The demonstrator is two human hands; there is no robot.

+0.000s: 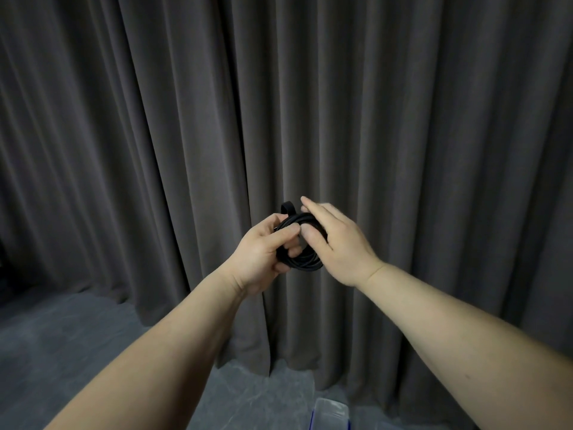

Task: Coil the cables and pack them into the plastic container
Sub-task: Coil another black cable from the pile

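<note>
One black cable coil (302, 243) is gripped at mid-frame by the curled fingers of the left hand (263, 256), while the right hand (338, 243), fingers straight, is laid against it.

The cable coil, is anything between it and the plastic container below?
Nothing visible does. The left hand grips the cable coil in mid-air; the plastic container shows only partly at the bottom edge, with open air between.
</note>
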